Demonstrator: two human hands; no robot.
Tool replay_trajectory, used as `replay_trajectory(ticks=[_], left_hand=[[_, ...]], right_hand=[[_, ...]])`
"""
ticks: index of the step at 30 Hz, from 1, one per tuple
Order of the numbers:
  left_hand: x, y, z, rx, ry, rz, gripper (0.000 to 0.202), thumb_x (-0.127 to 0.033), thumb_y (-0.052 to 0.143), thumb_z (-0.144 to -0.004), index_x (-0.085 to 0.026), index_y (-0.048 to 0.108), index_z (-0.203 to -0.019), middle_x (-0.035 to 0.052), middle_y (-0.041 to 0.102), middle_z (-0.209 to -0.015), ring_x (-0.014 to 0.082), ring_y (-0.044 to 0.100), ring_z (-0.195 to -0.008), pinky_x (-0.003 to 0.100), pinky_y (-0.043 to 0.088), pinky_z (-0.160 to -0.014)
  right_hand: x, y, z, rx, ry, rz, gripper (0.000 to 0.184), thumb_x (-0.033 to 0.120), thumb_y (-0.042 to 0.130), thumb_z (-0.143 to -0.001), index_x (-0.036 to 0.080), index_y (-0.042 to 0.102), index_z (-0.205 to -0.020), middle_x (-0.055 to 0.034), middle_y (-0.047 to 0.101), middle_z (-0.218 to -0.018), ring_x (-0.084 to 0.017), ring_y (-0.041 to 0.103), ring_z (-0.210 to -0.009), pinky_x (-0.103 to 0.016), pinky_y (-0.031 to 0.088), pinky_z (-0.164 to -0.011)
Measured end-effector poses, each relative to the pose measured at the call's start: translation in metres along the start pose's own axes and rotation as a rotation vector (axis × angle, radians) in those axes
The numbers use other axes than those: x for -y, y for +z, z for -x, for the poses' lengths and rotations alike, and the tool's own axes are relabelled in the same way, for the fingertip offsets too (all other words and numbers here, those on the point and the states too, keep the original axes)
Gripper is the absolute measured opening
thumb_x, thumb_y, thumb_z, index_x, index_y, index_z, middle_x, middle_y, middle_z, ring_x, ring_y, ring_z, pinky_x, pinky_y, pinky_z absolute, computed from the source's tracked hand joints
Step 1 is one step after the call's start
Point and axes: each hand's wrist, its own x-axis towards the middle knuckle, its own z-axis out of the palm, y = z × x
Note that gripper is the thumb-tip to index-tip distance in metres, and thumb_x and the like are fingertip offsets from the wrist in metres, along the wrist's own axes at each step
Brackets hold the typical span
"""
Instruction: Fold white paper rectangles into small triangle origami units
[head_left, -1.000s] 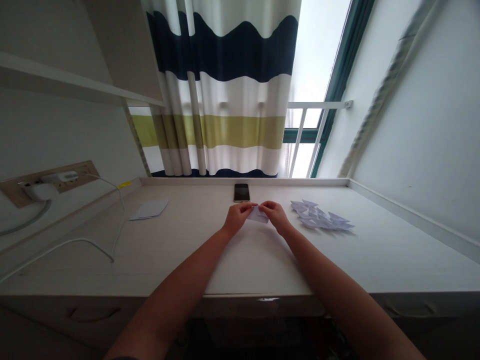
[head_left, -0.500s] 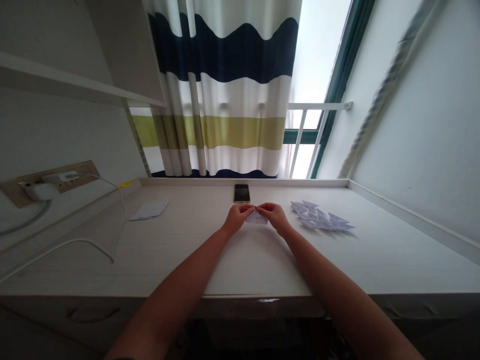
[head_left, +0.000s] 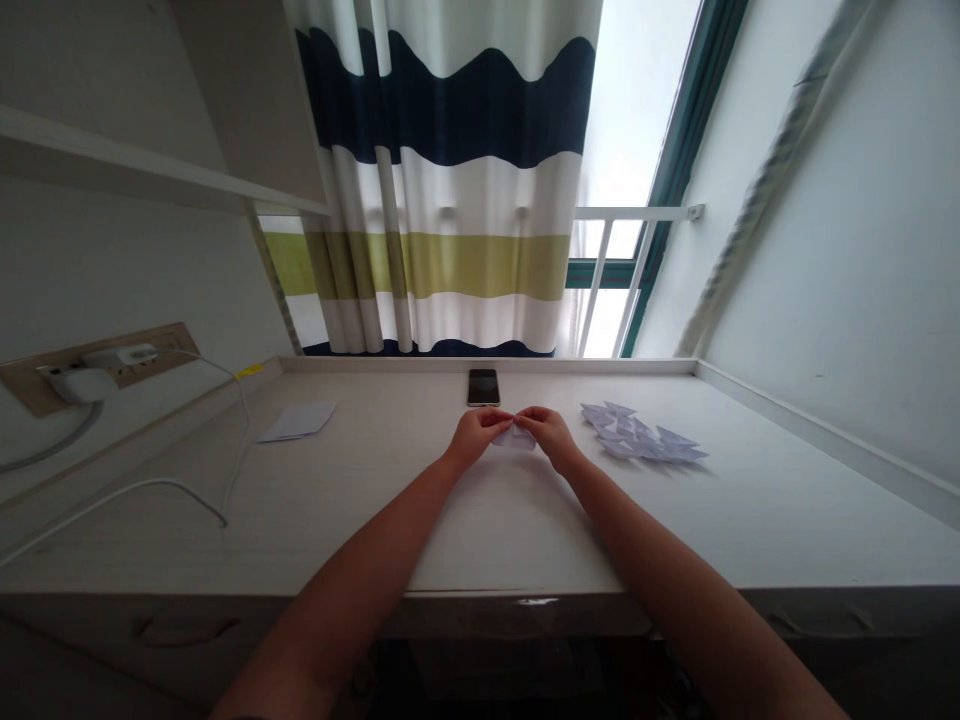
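Both hands meet over the middle of the white desk [head_left: 495,530], pinching a small folded sheet of white paper [head_left: 514,439] between them. My left hand [head_left: 475,436] is closed on its left side and my right hand [head_left: 547,434] on its right, with fingertips almost touching at the top edge. The fingers cover the upper part of the paper. To the right lies a cluster of folded paper pieces [head_left: 641,436] with pointed corners. A short stack of flat white paper [head_left: 298,421] rests on the left.
A phone [head_left: 483,387] lies just beyond my hands, near the desk's raised back edge. On the left, a white cable [head_left: 238,455] runs from the wall socket [head_left: 150,362] across the desk. A striped curtain [head_left: 480,200] hangs behind.
Hardly anything differs. My fingertips have shifted very slightly at the paper's top edge; both hands still grip it in the same place.
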Motion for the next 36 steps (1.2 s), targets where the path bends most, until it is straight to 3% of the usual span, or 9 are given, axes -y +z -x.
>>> replay_trajectory(ticks=[6,15,22,36], left_hand=[[-0.0007,-0.0005,-0.0002,-0.005,-0.195,0.156,0.026,-0.024,0.071,-0.055,-0.013,0.065,-0.078,0.0041,0.064,-0.066,0.0135,0.056,-0.061,0.026,0.044,-0.059],[0.0012,-0.0085,-0.0022,0.076,-0.379,0.37,0.029,-0.022,0.074,-0.052,-0.015,0.064,-0.079,0.004,0.062,-0.074,0.0121,0.057,-0.065,0.025,0.045,-0.061],[0.0016,-0.0062,-0.0024,0.046,-0.381,0.347,0.029,-0.018,0.075,-0.05,-0.014,0.062,-0.076,0.0024,0.06,-0.068,0.0108,0.056,-0.061,0.022,0.043,-0.054],[0.0048,-0.005,-0.0029,0.026,-0.334,0.372,0.027,-0.02,0.076,-0.049,-0.012,0.061,-0.07,0.0017,0.059,-0.066,0.0109,0.056,-0.059,0.024,0.043,-0.056]], right_hand=[[-0.0028,-0.0009,-0.0013,0.023,-0.022,0.014,0.023,0.034,0.067,-0.054,0.014,0.062,-0.064,-0.0015,0.06,-0.06,-0.011,0.049,-0.054,-0.025,0.036,-0.053],[-0.0029,-0.0004,-0.0014,0.059,-0.063,0.04,0.023,0.035,0.066,-0.056,0.014,0.062,-0.065,-0.0007,0.06,-0.059,-0.012,0.05,-0.055,-0.026,0.037,-0.055],[-0.0035,-0.0009,-0.0008,0.073,-0.047,0.065,0.025,0.036,0.066,-0.056,0.014,0.064,-0.067,-0.0014,0.061,-0.061,-0.012,0.05,-0.056,-0.026,0.038,-0.055],[0.0009,0.0031,0.0017,0.06,-0.005,0.065,0.026,0.038,0.066,-0.054,0.013,0.063,-0.061,0.0023,0.052,-0.049,-0.008,0.041,-0.047,-0.024,0.032,-0.048]])
